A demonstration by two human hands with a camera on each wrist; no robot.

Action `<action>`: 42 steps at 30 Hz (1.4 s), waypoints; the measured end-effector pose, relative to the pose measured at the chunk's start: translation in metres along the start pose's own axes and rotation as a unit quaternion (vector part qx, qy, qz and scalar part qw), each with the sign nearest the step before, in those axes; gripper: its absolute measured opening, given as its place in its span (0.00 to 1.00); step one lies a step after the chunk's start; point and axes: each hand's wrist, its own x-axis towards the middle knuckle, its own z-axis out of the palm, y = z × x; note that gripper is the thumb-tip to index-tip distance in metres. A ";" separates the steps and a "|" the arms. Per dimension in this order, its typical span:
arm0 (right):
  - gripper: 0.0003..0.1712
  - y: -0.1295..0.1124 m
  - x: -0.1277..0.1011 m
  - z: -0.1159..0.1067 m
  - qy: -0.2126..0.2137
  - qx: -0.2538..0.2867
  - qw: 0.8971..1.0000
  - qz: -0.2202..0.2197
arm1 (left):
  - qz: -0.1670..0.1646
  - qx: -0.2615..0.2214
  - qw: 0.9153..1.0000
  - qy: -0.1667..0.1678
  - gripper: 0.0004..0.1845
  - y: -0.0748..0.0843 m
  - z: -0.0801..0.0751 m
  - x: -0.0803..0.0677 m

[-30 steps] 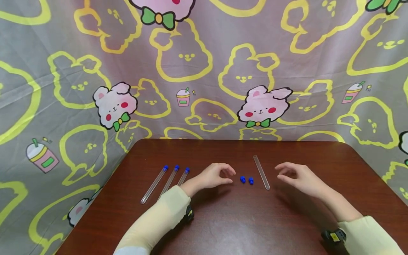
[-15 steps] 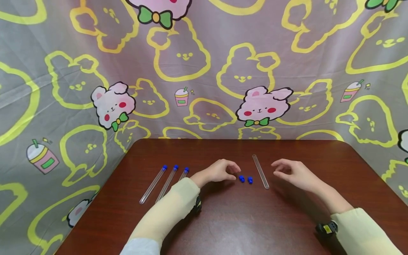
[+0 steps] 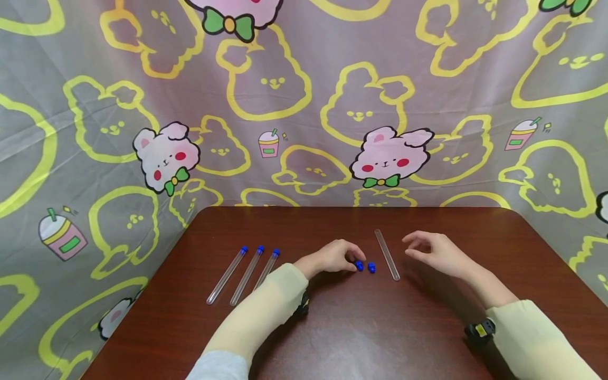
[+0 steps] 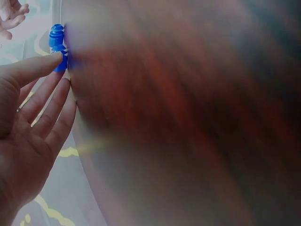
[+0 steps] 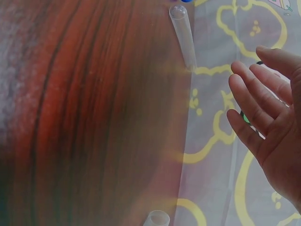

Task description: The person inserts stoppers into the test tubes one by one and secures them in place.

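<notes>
Tabletop point(image 3: 361, 332): left fingers point(image 3: 353, 250) partly hide a blue cap point(image 3: 359, 266).

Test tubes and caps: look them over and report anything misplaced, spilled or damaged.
No spill or damage shows. One uncapped test tube lies apart, slanting opposite to the three capped test tubes; two loose blue caps lie to its left, one at the left hand. Another tube's open mouth shows in the right wrist view.
</notes>
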 end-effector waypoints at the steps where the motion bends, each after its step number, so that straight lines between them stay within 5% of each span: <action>1: 0.15 0.001 0.001 0.000 0.001 -0.001 1.000 0.001 | -0.002 0.003 1.000 -0.001 0.14 0.000 0.000 0.000; 18: 0.16 0.001 0.011 0.006 -0.004 0.008 1.000 0.014 | 0.000 0.039 0.999 0.003 0.08 0.002 0.006 0.000; 31: 0.16 -0.001 0.019 0.011 -0.015 0.005 1.000 0.011 | 0.050 0.001 0.999 0.012 0.09 -0.001 -0.008 -0.028; 42: 0.17 0.000 0.030 0.018 -0.030 0.004 0.999 0.009 | 0.040 -0.064 0.996 0.038 0.10 -0.001 -0.023 -0.054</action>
